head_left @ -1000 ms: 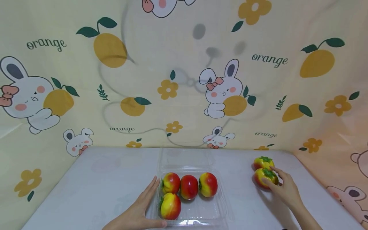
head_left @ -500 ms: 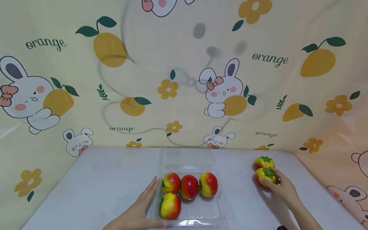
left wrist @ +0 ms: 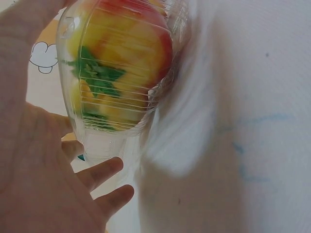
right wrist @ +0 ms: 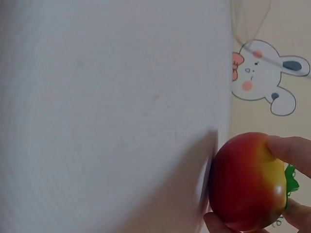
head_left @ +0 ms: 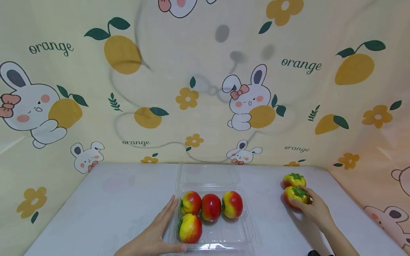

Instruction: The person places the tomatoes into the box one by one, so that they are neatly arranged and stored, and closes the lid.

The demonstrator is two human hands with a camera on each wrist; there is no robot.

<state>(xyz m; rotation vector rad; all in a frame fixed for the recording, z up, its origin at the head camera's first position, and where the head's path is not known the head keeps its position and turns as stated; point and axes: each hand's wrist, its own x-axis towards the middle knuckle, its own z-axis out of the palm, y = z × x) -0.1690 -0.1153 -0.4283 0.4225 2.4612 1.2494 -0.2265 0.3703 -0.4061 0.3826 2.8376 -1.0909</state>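
My right hand (head_left: 315, 209) pinches a red-and-yellow artificial persimmon (head_left: 295, 197) between thumb and fingers at the table's right side. Its green calyx faces up, and the right wrist view shows the red flank of this persimmon (right wrist: 248, 182) close to the tabletop. Right behind it sits a second persimmon (head_left: 292, 180). My left hand (head_left: 153, 231) lies along the left side of a clear plastic clamshell box (head_left: 224, 236), fingers straight, thumb at its front edge. Several persimmons (head_left: 211, 207) lie inside, three across the back and one at front left.
The box's lid (head_left: 208, 176) is folded back flat toward the wall. A cloth printed with rabbits and oranges (head_left: 205, 124) hangs behind the white table (head_left: 128, 199). A small black object (head_left: 314, 253) shows at the bottom edge, beside the right forearm.
The right thumb and fingertips have shifted slightly left over the persimmon. The left hand, the box and the other persimmons stay as they were.
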